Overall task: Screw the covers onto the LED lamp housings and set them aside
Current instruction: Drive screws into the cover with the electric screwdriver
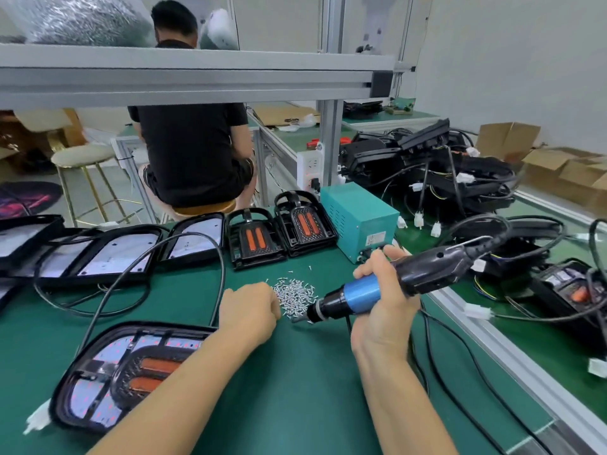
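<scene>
A black LED lamp housing (108, 382) with its cover and two orange strips lies at the near left of the green table. A pile of small silver screws (295, 295) sits mid-table. My left hand (249, 311) rests curled at the left edge of that pile; whether it pinches a screw is hidden. My right hand (382, 300) grips a black and blue electric screwdriver (394, 284), its tip pointing left at the screws. Two loose covers (282, 231) with orange strips lean at the back. Open housings (108, 254) lie at the back left.
A teal power box (358, 221) stands behind the screws. Black lamp parts and cables (443, 178) are heaped at the right, past an aluminium rail (512, 353). A person in black sits with their back to me beyond the table. A shelf beam (197, 80) hangs overhead.
</scene>
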Demonstrator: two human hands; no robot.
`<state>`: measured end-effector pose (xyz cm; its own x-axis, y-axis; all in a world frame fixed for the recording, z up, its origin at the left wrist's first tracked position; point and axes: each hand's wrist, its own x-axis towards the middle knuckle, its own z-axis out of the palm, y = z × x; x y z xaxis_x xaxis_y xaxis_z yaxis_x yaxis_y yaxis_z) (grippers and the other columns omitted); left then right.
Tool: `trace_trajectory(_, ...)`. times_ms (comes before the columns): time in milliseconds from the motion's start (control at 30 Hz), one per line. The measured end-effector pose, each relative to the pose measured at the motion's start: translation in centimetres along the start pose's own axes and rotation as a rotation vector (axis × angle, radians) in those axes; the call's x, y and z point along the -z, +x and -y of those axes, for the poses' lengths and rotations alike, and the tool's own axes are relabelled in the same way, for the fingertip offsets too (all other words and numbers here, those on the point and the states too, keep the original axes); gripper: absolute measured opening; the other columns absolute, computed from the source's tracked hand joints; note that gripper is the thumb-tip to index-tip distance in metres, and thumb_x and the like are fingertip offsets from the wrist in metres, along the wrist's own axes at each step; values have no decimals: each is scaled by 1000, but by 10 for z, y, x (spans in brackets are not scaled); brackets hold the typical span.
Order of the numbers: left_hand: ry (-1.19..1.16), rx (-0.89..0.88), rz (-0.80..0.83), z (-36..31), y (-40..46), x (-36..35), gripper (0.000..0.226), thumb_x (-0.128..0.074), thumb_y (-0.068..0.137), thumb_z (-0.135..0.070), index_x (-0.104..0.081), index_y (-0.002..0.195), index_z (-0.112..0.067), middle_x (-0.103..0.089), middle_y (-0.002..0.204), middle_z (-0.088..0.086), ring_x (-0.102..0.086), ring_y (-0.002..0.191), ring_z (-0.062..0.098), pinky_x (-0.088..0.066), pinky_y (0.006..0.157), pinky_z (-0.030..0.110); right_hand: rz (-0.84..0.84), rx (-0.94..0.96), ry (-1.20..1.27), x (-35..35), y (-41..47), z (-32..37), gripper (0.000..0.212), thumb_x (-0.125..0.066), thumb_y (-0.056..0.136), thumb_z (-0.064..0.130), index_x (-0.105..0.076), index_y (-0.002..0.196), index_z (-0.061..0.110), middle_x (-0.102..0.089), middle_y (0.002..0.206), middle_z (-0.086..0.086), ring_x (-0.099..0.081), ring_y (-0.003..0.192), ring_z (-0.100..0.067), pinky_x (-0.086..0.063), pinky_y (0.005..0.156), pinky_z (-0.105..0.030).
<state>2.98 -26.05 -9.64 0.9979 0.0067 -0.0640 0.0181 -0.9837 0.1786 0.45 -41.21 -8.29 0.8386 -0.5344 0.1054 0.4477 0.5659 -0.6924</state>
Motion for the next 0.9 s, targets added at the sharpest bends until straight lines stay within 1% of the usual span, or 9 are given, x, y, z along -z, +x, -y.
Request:
trace_trajectory(133, -84, 20, -38, 4, 2, 15, 33, -52, 80, 2, -64, 86, -29, -70, 99, -6, -61, 100, 18, -39, 100, 34, 12, 11, -9, 3, 3, -1, 15, -61, 89, 1, -59, 92, 16, -57, 58, 5, -56, 56, -8, -48, 57, -15)
trace_trajectory(233, -150, 36, -43, 10, 5, 28, 34, -55, 82, 3, -62, 81, -30, -69, 96, -7, -61, 98, 19, -42, 100, 38, 46, 27, -8, 5, 4, -1, 13, -62, 88, 4, -53, 97, 10, -58, 58, 9, -56, 57, -7, -49, 59, -15)
trace_trajectory(300, -150, 66, -13, 13, 8, 30, 28, -60, 83, -1, -65, 80, -29, -68, 94, -9, -61, 99, 18, -40, 102, 38, 65, 40, 2, 3, 4, -1, 20, -61, 87, 6, -47, 101, 6, -60, 60, 16, -56, 57, -4, -48, 60, -14)
trace_trajectory(333, -135, 80, 7, 13, 8, 29, 21, -64, 82, -6, -68, 81, -26, -69, 94, -9, -62, 98, 18, -37, 101, 36, 71, 44, 10, 2, 4, -2, 23, -61, 85, 7, -45, 102, 5, -61, 61, 18, -56, 58, -3, -48, 61, -14)
trace_trajectory(400, -69, 101, 43, 12, 6, 24, 3, -73, 79, -24, -72, 82, -22, -71, 91, -7, -62, 95, 18, -31, 91, 33, 81, 39, 29, -1, 4, -3, 28, -61, 80, 11, -45, 102, 5, -61, 61, 19, -56, 57, -4, -48, 60, -14)
trace_trajectory(500, 2, 94, 67, 9, 4, 9, 22, -74, 76, -41, -72, 82, -21, -71, 85, -5, -63, 88, 17, -26, 84, 33, 106, -14, 39, -6, 9, -7, 21, -63, 76, 15, -53, 94, 10, -58, 58, 11, -55, 57, -8, -49, 60, -16)
trace_trajectory(633, 10, 46, 20, 9, 3, 0, 15, -74, 76, -37, -71, 80, -22, -72, 83, -6, -63, 86, 16, -23, 81, 33, 97, -87, 0, -12, 20, -12, 17, -67, 75, 13, -58, 88, 19, -55, 56, 4, -52, 58, -14, -48, 61, -23)
trace_trajectory(733, -47, 30, 13, 11, 4, -2, 10, -75, 76, -32, -70, 82, -26, -70, 85, -9, -60, 88, 15, -23, 82, 32, 62, -125, -18, -14, 30, -14, 17, -63, 85, 3, -57, 83, 19, -53, 54, 3, -49, 58, -17, -44, 65, -31)
trace_trajectory(900, -86, 20, 8, 13, 4, -4, 8, -75, 75, -27, -67, 77, -30, -69, 83, -11, -55, 91, 16, -24, 83, 30, 50, -179, -30, -11, 36, -17, 18, -65, 84, 6, -57, 79, 21, -52, 56, 2, -49, 59, -17, -44, 64, -30)
